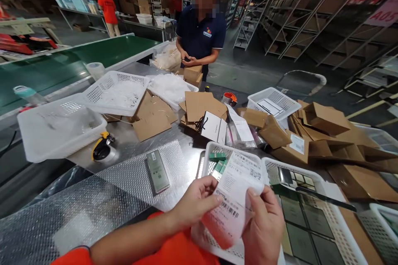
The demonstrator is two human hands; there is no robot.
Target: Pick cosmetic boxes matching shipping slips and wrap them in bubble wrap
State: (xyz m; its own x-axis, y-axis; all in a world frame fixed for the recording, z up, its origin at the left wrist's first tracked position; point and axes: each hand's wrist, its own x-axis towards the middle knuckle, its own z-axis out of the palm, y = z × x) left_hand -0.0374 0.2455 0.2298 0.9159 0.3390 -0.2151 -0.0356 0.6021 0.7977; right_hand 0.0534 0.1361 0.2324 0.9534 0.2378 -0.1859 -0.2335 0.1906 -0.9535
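A white printed label sheet [233,190] with barcodes is held up between my two hands. My left hand [199,201] pinches its left edge, and my right hand [264,219] grips its right edge. Behind the sheet stands a white basket [211,147] with small green boxes [219,163] in it. To the left, a grey-green flat box [157,171] lies on bubble wrap [124,186], touched by neither hand. On the right, another white basket [342,232] holds several dark flat boxes [321,217] and a black-handled tool [325,198].
Tape dispensers [104,149] [229,98], white baskets [116,76] and cardboard pieces [152,120] cover the table. A white paper bag [214,127] stands mid-table. Across it, a person [200,33] stands near a green conveyor [118,51]. Open cardboard boxes [326,118] are piled at the right.
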